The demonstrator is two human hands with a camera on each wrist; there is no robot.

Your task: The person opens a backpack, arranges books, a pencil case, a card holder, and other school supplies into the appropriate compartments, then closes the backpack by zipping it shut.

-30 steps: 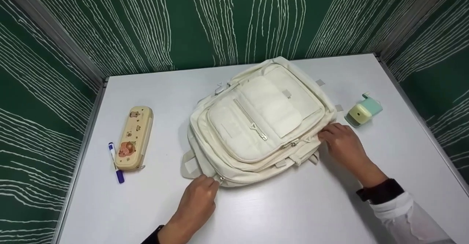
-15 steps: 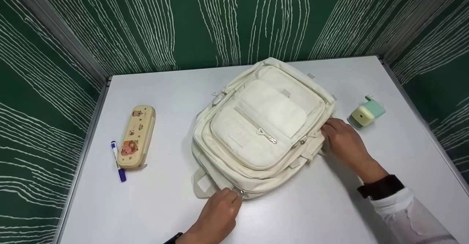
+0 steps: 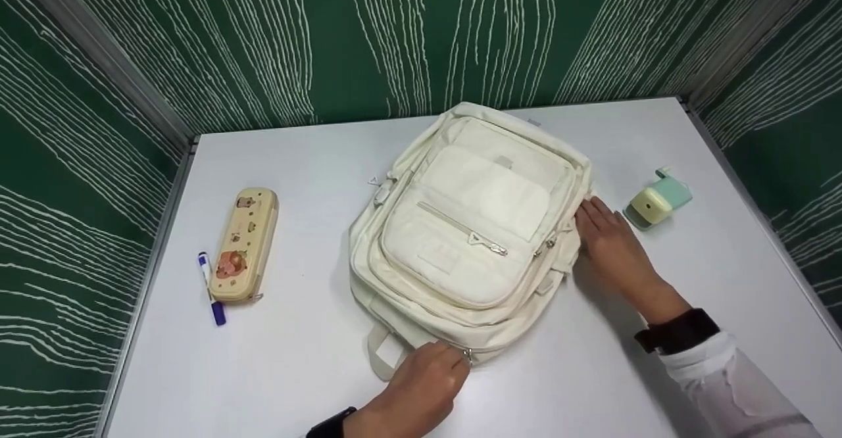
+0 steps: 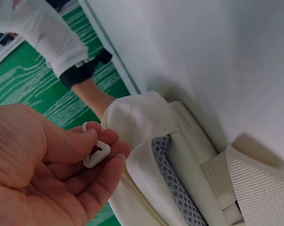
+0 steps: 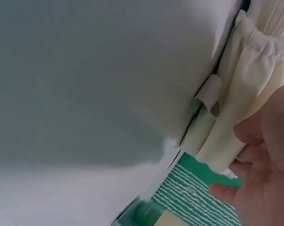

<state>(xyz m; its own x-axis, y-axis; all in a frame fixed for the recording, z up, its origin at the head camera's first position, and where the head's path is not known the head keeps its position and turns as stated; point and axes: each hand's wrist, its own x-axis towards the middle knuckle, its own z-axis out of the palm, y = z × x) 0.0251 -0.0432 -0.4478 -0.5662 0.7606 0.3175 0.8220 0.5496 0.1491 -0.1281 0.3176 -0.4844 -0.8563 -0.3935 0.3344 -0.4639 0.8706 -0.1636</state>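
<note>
A cream backpack (image 3: 473,227) lies front side up on the white table, tilted in the head view. At its near end my left hand (image 3: 424,385) pinches a zipper pull (image 4: 100,154) between thumb and fingers; the left wrist view shows the pull as a pale loop. The metal slider (image 3: 468,355) sits just beside those fingers. My right hand (image 3: 608,237) rests against the backpack's right side, its fingers fairly straight in the head view. In the right wrist view, its thumb and fingers lie at the gathered side pocket (image 5: 250,70).
To the left lies a yellow pencil case (image 3: 245,244) with printed animals, a blue-capped marker (image 3: 212,290) beside it. A green and yellow pencil sharpener (image 3: 658,200) stands close to my right hand. Green striped panels (image 3: 427,43) border the white table (image 3: 296,359).
The backpack has turned so its near end swung right and toward me. My left hand moved right with it, still holding the zipper pull. My right hand's fingers slid slightly up the side and straightened.
</note>
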